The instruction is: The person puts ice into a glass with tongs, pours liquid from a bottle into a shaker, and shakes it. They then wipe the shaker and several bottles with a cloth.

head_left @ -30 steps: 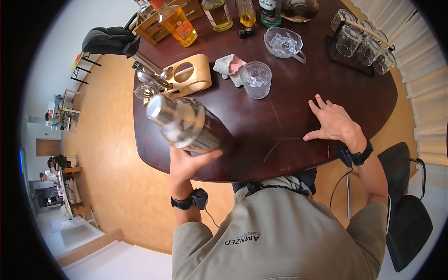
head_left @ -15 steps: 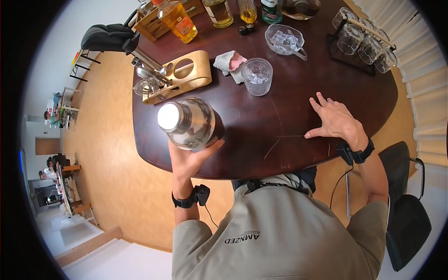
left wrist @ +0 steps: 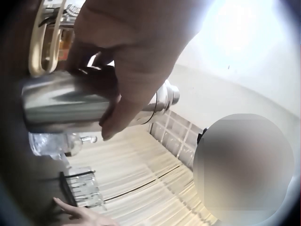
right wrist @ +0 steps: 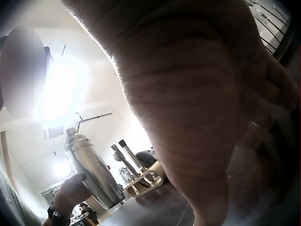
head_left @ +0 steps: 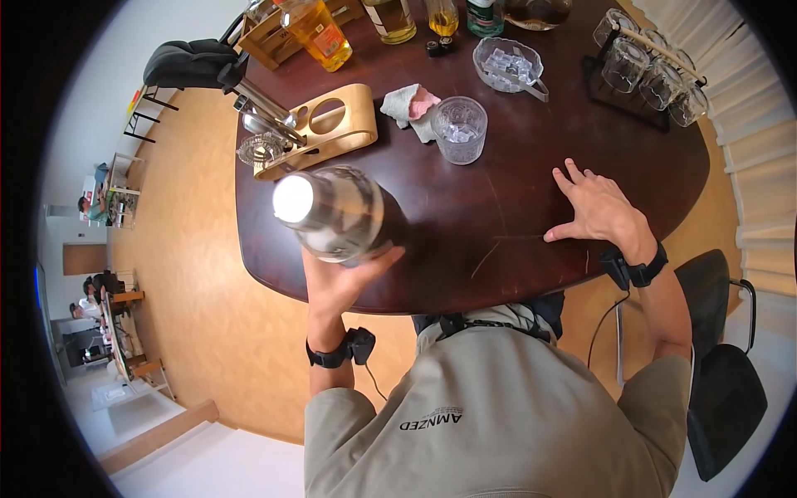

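Observation:
My left hand (head_left: pixel 332 286) grips a steel cocktail shaker (head_left: pixel 353 216), fingers wrapped round its body and thumb along the near side. In the head view the shaker's capped top leans toward me and to the left, slightly blurred. The left wrist view shows the shaker body (left wrist: pixel 66 106) crossing the picture under the fingers, its cap toward the right. In the right wrist view the shaker (right wrist: pixel 94 167) stands tilted, close over the table. My right hand (head_left: pixel 599 207) rests on the tabletop at the right, fingers spread, holding nothing.
A patterned glass with ice (head_left: pixel 459 133) stands beyond the hands, beside a folded cloth (head_left: pixel 407 104). Behind are an ice bowl with tongs (head_left: pixel 506 66) and several bottles (head_left: pixel 320 37). A wooden bar-tool stand (head_left: pixel 357 124) is at left, a rack of glasses (head_left: pixel 647 70) at right.
The shaker tilted from leaning left to more upright, then leaned slightly left again, still in my left hand. My right hand has stayed in place on the table.

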The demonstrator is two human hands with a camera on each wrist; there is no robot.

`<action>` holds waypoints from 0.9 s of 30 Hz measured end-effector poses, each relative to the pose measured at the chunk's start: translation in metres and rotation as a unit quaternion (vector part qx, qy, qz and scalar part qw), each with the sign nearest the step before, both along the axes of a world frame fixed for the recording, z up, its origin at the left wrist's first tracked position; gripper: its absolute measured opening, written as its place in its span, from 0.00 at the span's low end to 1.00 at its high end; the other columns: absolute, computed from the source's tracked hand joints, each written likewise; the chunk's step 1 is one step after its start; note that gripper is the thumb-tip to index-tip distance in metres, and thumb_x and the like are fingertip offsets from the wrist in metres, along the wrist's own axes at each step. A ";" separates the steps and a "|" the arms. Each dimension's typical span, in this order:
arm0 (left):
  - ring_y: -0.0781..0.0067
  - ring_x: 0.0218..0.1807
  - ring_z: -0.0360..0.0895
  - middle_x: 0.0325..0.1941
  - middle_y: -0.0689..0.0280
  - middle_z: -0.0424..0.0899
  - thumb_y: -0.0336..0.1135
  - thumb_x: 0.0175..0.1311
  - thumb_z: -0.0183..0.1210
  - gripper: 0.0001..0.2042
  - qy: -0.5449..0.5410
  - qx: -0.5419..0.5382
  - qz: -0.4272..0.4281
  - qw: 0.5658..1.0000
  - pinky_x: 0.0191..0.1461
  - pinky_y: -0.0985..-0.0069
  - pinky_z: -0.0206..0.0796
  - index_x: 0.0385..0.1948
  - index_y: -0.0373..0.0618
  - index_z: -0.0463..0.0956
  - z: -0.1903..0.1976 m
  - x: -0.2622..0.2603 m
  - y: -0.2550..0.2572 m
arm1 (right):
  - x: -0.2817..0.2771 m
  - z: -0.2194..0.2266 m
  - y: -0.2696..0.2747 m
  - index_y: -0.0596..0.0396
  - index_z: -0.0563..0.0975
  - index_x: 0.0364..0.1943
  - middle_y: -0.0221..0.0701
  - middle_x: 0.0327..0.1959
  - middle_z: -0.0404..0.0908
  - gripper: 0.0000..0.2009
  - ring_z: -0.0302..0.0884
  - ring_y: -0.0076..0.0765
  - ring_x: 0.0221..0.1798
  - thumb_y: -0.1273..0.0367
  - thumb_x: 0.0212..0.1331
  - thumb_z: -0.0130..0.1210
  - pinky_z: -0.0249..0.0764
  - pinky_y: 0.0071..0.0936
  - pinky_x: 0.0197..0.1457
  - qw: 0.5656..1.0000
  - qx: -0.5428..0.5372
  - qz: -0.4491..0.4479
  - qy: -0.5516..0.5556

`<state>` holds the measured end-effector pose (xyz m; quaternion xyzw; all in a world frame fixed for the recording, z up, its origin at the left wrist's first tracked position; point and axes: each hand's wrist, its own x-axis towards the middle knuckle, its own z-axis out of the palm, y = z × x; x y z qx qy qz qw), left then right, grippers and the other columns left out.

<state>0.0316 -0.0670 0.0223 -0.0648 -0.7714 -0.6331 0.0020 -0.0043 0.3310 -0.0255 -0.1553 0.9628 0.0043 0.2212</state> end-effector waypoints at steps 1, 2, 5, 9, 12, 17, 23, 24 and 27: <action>0.72 0.50 0.85 0.47 0.63 0.88 0.26 0.44 0.81 0.28 0.013 -0.048 0.038 0.998 0.56 0.69 0.80 0.51 0.36 0.81 0.000 -0.001 0.001 | -0.001 0.001 0.000 0.65 0.64 0.76 0.63 0.78 0.60 0.63 0.74 0.68 0.68 0.31 0.42 0.71 0.74 0.51 0.71 1.000 0.001 -0.002 0.000; 0.72 0.50 0.85 0.48 0.63 0.88 0.25 0.44 0.81 0.28 0.008 -0.007 0.053 0.999 0.56 0.70 0.80 0.51 0.36 0.81 -0.001 -0.001 0.002 | 0.000 0.001 -0.001 0.65 0.64 0.76 0.63 0.78 0.60 0.63 0.74 0.68 0.68 0.31 0.42 0.71 0.74 0.51 0.71 1.000 0.002 -0.005 -0.001; 0.72 0.50 0.85 0.50 0.63 0.87 0.26 0.45 0.81 0.29 -0.007 0.000 0.016 1.000 0.55 0.71 0.79 0.52 0.35 0.80 -0.010 -0.003 -0.011 | 0.000 0.001 0.000 0.66 0.64 0.76 0.63 0.78 0.60 0.62 0.74 0.68 0.68 0.32 0.42 0.72 0.74 0.50 0.71 1.000 -0.001 -0.004 -0.001; 0.71 0.51 0.85 0.52 0.61 0.85 0.26 0.45 0.82 0.28 0.086 -0.095 0.140 0.982 0.57 0.69 0.78 0.50 0.36 0.79 -0.017 -0.007 0.001 | 0.002 0.000 0.000 0.66 0.65 0.76 0.63 0.78 0.60 0.62 0.75 0.68 0.68 0.32 0.42 0.72 0.74 0.50 0.71 1.000 -0.002 0.000 0.011; 0.71 0.49 0.85 0.50 0.62 0.86 0.27 0.45 0.81 0.26 0.045 -0.047 0.087 0.994 0.57 0.69 0.78 0.48 0.35 0.79 -0.022 -0.010 -0.017 | 0.001 -0.001 0.000 0.65 0.64 0.76 0.63 0.78 0.60 0.62 0.75 0.68 0.68 0.33 0.42 0.72 0.74 0.50 0.72 1.000 -0.007 -0.003 0.012; 0.75 0.43 0.84 0.43 0.65 0.87 0.27 0.45 0.81 0.24 0.034 -0.072 0.066 0.995 0.50 0.74 0.77 0.46 0.37 0.81 -0.011 -0.006 -0.004 | -0.003 0.003 -0.001 0.63 0.61 0.78 0.63 0.80 0.55 0.64 0.69 0.76 0.72 0.30 0.42 0.70 0.71 0.53 0.74 0.999 -0.001 -0.019 -0.033; 0.77 0.42 0.84 0.41 0.66 0.88 0.27 0.46 0.81 0.21 -0.006 -0.039 0.019 0.999 0.50 0.75 0.77 0.43 0.36 0.82 -0.032 -0.006 -0.002 | -0.002 0.003 0.000 0.63 0.61 0.78 0.63 0.80 0.56 0.64 0.68 0.75 0.73 0.30 0.42 0.70 0.70 0.53 0.74 0.999 0.000 -0.017 -0.027; 0.77 0.42 0.84 0.41 0.66 0.89 0.27 0.46 0.80 0.21 -0.013 -0.045 0.015 0.999 0.50 0.74 0.77 0.43 0.36 0.83 -0.034 -0.005 -0.001 | -0.002 0.004 0.000 0.63 0.61 0.78 0.63 0.80 0.56 0.64 0.68 0.75 0.73 0.30 0.42 0.70 0.70 0.53 0.74 0.999 0.000 -0.016 -0.029; 0.76 0.43 0.84 0.42 0.65 0.89 0.27 0.47 0.80 0.20 -0.021 -0.046 0.013 0.999 0.51 0.74 0.78 0.43 0.36 0.83 -0.036 -0.002 0.002 | -0.004 0.006 -0.001 0.64 0.62 0.78 0.63 0.80 0.57 0.64 0.68 0.73 0.73 0.31 0.42 0.70 0.70 0.53 0.74 0.999 -0.007 -0.020 -0.038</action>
